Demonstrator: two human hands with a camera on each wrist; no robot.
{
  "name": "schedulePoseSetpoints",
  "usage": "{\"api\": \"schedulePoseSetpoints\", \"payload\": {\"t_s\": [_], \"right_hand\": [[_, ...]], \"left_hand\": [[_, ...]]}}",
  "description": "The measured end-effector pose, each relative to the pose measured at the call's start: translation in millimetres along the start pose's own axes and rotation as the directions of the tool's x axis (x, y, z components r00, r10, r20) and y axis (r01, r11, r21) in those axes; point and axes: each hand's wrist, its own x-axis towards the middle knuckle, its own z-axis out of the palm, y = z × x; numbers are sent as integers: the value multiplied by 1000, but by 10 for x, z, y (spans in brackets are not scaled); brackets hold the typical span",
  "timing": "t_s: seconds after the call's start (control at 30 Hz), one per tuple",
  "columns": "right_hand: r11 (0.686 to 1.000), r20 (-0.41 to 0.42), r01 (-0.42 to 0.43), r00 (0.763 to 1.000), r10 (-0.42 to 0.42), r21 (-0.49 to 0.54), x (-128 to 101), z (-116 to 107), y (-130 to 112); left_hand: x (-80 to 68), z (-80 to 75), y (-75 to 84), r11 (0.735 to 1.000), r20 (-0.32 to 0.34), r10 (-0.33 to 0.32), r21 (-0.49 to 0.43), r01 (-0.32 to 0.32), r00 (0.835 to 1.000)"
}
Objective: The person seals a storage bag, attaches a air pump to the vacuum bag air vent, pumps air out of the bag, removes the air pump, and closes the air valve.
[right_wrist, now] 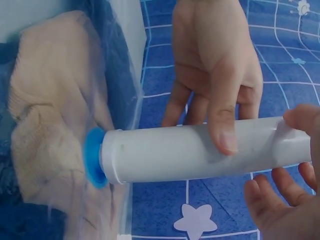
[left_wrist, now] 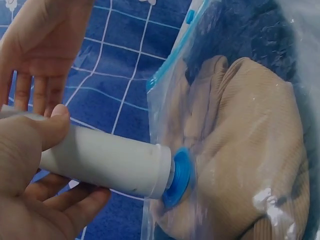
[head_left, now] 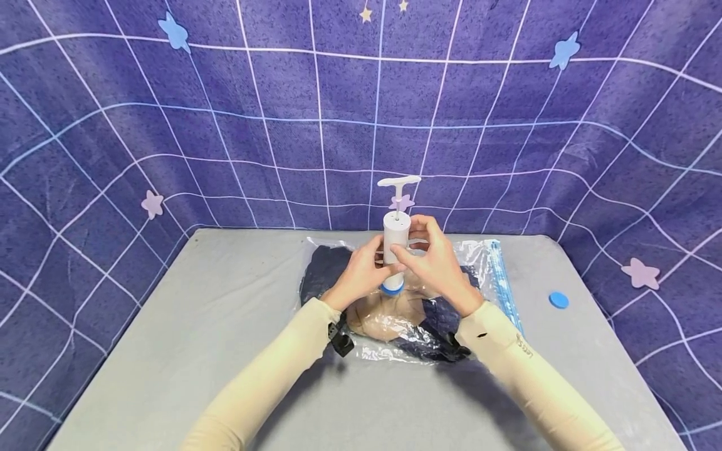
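Observation:
A white hand pump (head_left: 393, 247) stands upright on the blue valve (head_left: 392, 289) of a clear vacuum bag (head_left: 479, 260) that holds beige and navy clothes. Its T-handle (head_left: 398, 181) is partly drawn up. My left hand (head_left: 363, 270) grips the lower cylinder, thumb across the front. My right hand (head_left: 433, 260) holds the cylinder higher up, thumb and fingers curled round it. The left wrist view shows the pump (left_wrist: 105, 162), the valve (left_wrist: 181, 176) and my left hand (left_wrist: 30, 165). In the right wrist view, my right hand (right_wrist: 287, 200) and left hand (right_wrist: 215, 65) flank the pump (right_wrist: 180, 152).
A loose blue cap (head_left: 559, 300) lies on the grey table (head_left: 186, 338) to the right of the bag. The bag's blue zip strip (head_left: 502, 285) runs along its right side. A purple grid cloth (head_left: 225, 125) hangs behind and beside the table.

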Motion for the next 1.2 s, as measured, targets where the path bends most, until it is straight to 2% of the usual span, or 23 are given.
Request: {"api": "schedulePoseSetpoints", "payload": {"t_s": [0.27, 0.4, 0.57, 0.7, 0.8, 1.0, 1.2], "right_hand": [[997, 25, 58, 998, -60, 57, 78, -69, -51], [988, -10, 124, 992, -124, 90, 125, -114, -122], [959, -91, 270, 961, -263, 85, 248, -178, -289], [935, -94, 355, 931, -353, 1, 329, -198, -388], [932, -79, 360, 928, -363, -50, 334, -194, -360], [943, -20, 315, 948, -319, -108, 244, -168, -188], [961, 41, 264, 964, -261, -88, 173, -135, -105]], "left_hand": [[18, -3, -44, 999, 43, 34, -17, -33, 999], [21, 4, -42, 999, 58, 41, -6, -41, 997], [22, 3, -31, 1000, 70, 20, -7, -19, 997], [17, 1, -18, 1000, 77, 10, -16, -9, 997], [10, 4, -16, 1000, 81, 7, -16, -6, 997], [5, 7, -16, 1000, 87, -9, -8, 9, 996], [-2, -17, -1, 1000, 80, -6, 11, 5, 997]]}}
